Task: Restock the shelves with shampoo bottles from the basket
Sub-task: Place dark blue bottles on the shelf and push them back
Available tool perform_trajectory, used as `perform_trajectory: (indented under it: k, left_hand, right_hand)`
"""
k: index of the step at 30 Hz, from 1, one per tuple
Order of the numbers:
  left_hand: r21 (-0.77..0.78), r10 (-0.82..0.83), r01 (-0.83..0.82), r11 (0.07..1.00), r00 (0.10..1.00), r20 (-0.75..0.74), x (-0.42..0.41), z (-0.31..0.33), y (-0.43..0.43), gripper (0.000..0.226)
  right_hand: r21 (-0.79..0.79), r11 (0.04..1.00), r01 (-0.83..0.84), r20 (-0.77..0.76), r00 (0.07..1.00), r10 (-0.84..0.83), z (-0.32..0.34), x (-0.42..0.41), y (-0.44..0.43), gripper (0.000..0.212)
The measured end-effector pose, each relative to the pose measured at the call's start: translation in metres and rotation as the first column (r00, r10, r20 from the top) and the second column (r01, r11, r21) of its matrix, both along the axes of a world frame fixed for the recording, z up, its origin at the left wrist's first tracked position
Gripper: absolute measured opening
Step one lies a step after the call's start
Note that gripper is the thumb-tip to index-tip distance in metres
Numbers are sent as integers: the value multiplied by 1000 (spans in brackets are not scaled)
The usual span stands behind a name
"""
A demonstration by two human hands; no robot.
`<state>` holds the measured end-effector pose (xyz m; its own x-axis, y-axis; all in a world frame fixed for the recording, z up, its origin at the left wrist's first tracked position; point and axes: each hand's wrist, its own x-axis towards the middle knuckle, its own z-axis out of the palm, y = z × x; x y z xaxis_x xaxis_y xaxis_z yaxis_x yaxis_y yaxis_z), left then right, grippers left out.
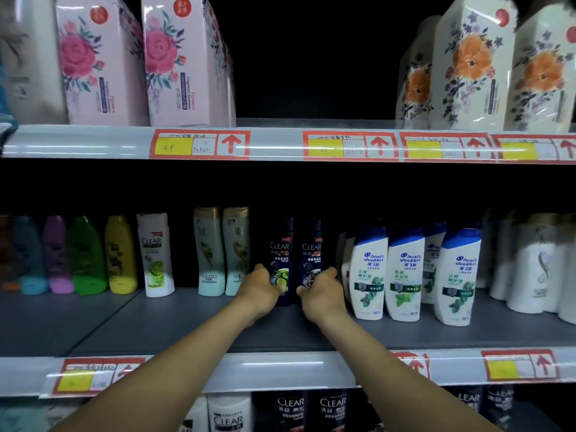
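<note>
Left hand [261, 286] gripped the left dark CLEAR bottle [280, 260] low down, right hand [321, 288] gripped its twin [311, 257], both upright mid-shelf [187, 319]. Basket wasn't visible. Risk, I'd say: right knuckles sat just beside the Head & Shoulders bottles [367, 272], so a careless nudge could topple them.

Two bare forearms reach forward side by side; the left hand [261, 286] and right hand [322, 288] have curled, gripping fingers.

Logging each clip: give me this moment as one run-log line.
stage: placing on middle shelf | left hand: grips left dark Clear bottle | right hand: grips right dark Clear bottle | basket: unseen
</note>
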<state>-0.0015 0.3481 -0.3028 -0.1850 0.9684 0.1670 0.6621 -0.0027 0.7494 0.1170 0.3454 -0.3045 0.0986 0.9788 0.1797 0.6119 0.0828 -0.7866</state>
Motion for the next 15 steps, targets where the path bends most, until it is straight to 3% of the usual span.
perform_trajectory:
  k: [4,8,10,15]
  left_hand:
    - [50,5,11,999,951,-309,-3,5,-41,33]
    - [138,40,76,988,725,-688,0,-17,-103,61]
    - [151,47,111,982,635,-771,4,-37,-135,64]
    - [166,51,175,971,523,-851,5,-101,-208,65]
  right_hand:
    - [104,990,-99,166,983,81,1,9,-37,60]
    - [177,965,-195,542,837,69,-14,19,-89,60]
    - [167,957,-237,627,775,83,-32,23,-116,61]
    - [144,954,-265,693,715,94,-101,33,-185,62]
